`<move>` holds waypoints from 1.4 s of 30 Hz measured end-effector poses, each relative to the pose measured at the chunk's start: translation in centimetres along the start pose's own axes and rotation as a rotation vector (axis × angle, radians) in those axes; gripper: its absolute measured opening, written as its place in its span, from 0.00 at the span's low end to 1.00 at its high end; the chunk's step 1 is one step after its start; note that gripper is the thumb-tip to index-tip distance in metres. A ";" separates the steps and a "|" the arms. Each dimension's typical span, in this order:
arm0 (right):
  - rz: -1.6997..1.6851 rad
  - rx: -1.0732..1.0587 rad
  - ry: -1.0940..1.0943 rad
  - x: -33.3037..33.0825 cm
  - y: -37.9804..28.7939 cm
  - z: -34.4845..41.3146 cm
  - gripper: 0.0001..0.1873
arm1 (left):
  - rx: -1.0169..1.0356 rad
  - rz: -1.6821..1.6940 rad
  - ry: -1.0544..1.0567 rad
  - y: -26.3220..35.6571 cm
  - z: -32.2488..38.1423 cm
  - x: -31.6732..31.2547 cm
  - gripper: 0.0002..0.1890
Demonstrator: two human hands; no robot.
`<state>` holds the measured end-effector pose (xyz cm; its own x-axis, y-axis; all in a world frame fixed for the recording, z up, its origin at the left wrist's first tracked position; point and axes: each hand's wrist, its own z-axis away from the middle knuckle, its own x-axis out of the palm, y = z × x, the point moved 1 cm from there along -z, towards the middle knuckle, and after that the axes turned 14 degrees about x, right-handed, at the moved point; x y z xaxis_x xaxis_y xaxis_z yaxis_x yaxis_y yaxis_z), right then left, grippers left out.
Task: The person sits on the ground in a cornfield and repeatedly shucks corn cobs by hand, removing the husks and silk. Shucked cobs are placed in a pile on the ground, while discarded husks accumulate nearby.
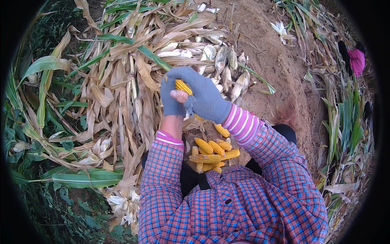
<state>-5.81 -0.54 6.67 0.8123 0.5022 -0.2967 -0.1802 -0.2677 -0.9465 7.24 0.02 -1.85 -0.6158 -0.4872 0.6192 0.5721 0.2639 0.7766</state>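
Both of my hands, in grey work gloves, are around one yellow ear of corn, its kernels bare where they show. My right hand wraps it from the right, with a bare thumb poking out of the torn glove. On the left, my left hand grips the same ear, its fingers partly hidden. Below the hands, several husked yellow ears lie in a small heap on the ground close to my body. One more bare ear lies just under my right wrist.
Beyond my hands lies a pile of corn ears still in pale husks. Dry cornstalks and leaves cover the ground to the left. Bare soil runs along the right, bordered by more stalks. A pink item shows at the far right.
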 end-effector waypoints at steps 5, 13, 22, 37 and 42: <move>-0.003 0.345 -0.325 -1.9 8.4 2.6 0.40 | 0.023 0.167 -0.053 -1.5 0.7 1.0 0.17; 0.308 0.847 -0.507 -5.6 22.5 8.9 0.30 | 0.351 -0.562 -0.168 0.7 0.7 1.4 0.17; 0.757 0.943 -1.147 1.3 37.8 20.3 0.31 | 0.214 -0.502 -0.064 3.8 -1.6 -3.6 0.15; 0.468 0.991 -0.339 3.3 36.4 15.8 0.14 | 0.263 -0.438 -0.038 6.9 -0.7 -7.2 0.16; 0.025 0.746 0.070 7.5 29.3 4.5 0.08 | 0.240 -0.503 -0.046 7.9 0.2 -7.9 0.16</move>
<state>-7.50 -0.96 -23.89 0.8316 0.4435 -0.3343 -0.5077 0.3629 -0.7814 16.54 6.11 -0.62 -0.8070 -0.5667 0.1662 0.0658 0.1934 0.9789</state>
